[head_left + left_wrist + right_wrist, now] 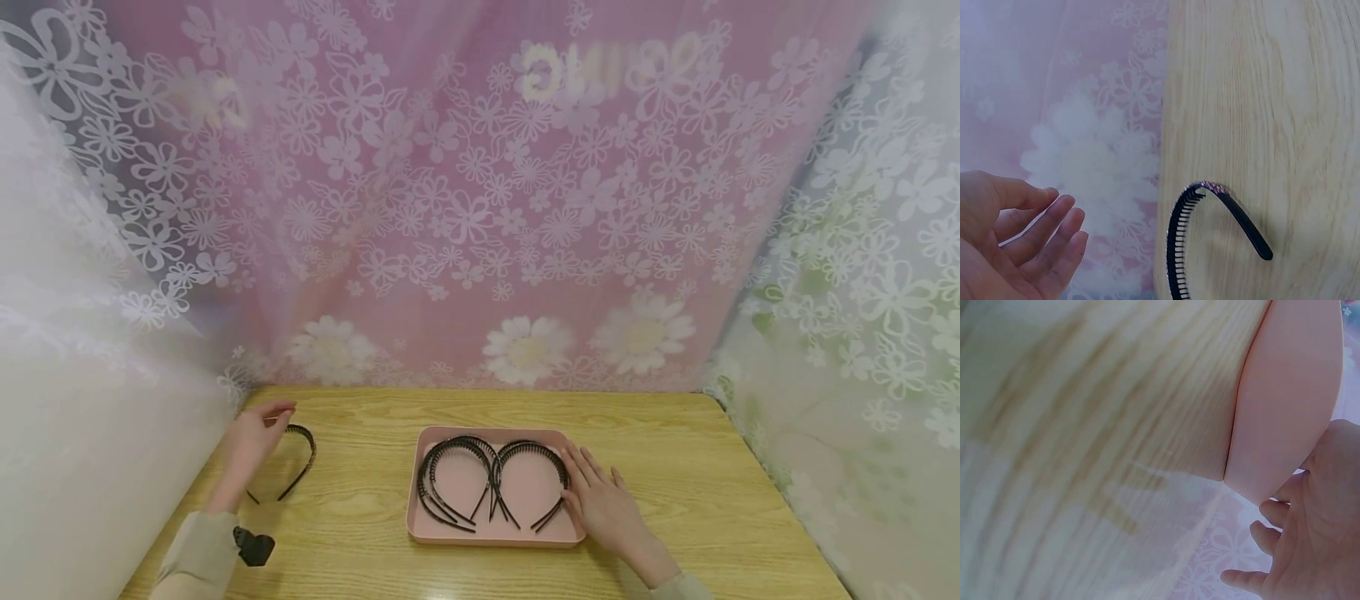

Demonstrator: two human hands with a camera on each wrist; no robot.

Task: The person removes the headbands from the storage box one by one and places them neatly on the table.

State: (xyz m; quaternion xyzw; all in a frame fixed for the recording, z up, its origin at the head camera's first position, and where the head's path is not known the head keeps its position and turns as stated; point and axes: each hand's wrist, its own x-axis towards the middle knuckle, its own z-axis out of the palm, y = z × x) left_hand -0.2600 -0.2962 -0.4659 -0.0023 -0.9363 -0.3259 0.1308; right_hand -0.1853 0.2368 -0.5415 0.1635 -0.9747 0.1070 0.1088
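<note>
Wooden surface (360,492) with a pink tray (495,540) and black headbands (495,475).
The tray holds several overlapping headbands. The right hand (606,504) lies against the tray's right side, its fingers extended and gripping nothing; the left hand (253,442), fingers loosely bent with tips close together (nothing shows between them), is near a lone headband (1177,219) toward the left edge, well apart from the tray. Good handling would likely pinch the lone headband at its arch, clear of the comb teeth (1180,244), with the right hand braced so the tray cannot slide.
</note>
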